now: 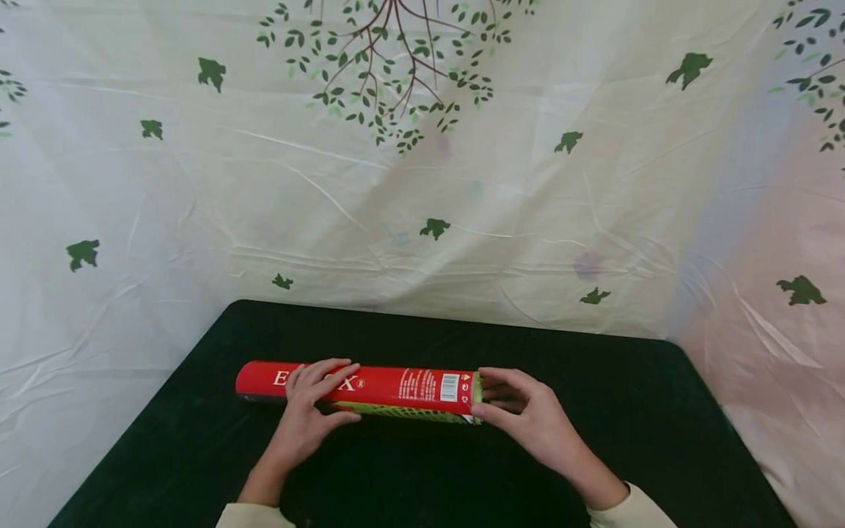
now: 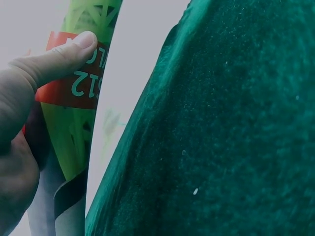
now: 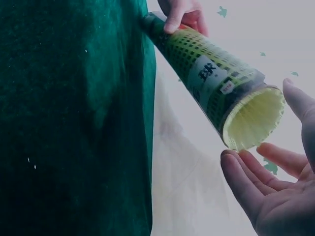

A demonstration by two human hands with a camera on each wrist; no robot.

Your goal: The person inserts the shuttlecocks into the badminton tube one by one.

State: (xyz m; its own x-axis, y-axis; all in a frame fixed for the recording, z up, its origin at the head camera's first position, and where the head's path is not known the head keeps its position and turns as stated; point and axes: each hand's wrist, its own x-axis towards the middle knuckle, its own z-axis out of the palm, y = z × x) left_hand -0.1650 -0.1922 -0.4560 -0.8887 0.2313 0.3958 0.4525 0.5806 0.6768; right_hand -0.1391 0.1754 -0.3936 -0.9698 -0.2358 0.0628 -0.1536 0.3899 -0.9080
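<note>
A shuttlecock tube (image 1: 383, 385), red on top and green netted along its near side, lies lengthwise across the dark green table. Draped over its left half, my left hand (image 1: 313, 411) grips it, fingers on the far side and thumb on the near side. In the left wrist view that thumb (image 2: 64, 56) presses on an orange-red band. My right hand (image 1: 528, 418) is at the tube's right end, fingers parted around the rim. The right wrist view shows this end uncapped, with a pale yellow-green ribbed shuttlecock skirt (image 3: 253, 120) inside and fingertips (image 3: 229, 157) right at the lower rim.
The table (image 1: 409, 477) has a dark green cloth with rounded far corners. Behind and beside it hangs a pale curtain (image 1: 502, 198) printed with branches and green birds, close to the table's far edge.
</note>
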